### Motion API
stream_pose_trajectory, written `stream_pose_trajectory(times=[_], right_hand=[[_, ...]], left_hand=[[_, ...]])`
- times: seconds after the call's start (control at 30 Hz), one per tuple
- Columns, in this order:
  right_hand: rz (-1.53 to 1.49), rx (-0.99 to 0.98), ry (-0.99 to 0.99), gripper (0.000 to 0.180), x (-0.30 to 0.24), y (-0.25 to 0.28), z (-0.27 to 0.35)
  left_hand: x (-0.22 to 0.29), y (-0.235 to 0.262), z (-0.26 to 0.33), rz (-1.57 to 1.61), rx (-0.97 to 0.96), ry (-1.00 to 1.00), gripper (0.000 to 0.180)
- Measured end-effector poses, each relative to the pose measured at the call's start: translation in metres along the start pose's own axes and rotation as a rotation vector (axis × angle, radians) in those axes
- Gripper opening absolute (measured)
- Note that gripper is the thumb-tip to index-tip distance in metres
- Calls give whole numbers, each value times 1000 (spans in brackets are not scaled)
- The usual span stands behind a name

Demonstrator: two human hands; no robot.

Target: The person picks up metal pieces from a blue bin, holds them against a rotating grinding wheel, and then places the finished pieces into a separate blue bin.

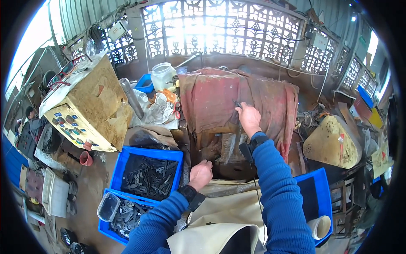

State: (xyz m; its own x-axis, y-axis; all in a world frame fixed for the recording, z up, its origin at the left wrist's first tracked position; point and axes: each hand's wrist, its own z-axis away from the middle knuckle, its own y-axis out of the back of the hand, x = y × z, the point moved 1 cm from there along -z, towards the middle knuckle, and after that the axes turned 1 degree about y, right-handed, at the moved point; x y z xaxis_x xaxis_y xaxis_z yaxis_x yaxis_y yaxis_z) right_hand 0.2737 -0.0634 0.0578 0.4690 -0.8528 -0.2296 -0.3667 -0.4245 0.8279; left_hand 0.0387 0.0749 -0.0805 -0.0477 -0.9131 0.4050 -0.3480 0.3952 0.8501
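Observation:
My right hand (pixel 249 117) is raised in front of the reddish, stained cloth (pixel 203 95) draped over a machine. Its fingers pinch a small dark piece (pixel 237 103), whose tip sticks out past them. Lower and to the left, my left hand (pixel 201 174) is at the near left side of the machine's wet, brown opening (pixel 211 148). The left fingers are curled together, and what they hold, if anything, is hidden. Inside the opening stands a greyish, wet plate or block (pixel 228 148).
At left, a blue bin (pixel 181 163) holds many dark flat strips; another blue bin (pixel 101 226) holds grey pieces and a clear tub (pixel 108 206). A blue bin (pixel 325 190) with a pale cup (pixel 319 227) sits at right. A control box (pixel 93 106) stands at far left.

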Motion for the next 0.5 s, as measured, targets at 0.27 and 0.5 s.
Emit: stream_pose_trajectory(times=[0.27,0.5], right_hand=[[65,4,70,25,1,0,-1],[93,37,79,25,-1,-3,1]], left_hand=[[0,-2,0,5,-14,10,5],[1,0,1,17,-8,-9,3]])
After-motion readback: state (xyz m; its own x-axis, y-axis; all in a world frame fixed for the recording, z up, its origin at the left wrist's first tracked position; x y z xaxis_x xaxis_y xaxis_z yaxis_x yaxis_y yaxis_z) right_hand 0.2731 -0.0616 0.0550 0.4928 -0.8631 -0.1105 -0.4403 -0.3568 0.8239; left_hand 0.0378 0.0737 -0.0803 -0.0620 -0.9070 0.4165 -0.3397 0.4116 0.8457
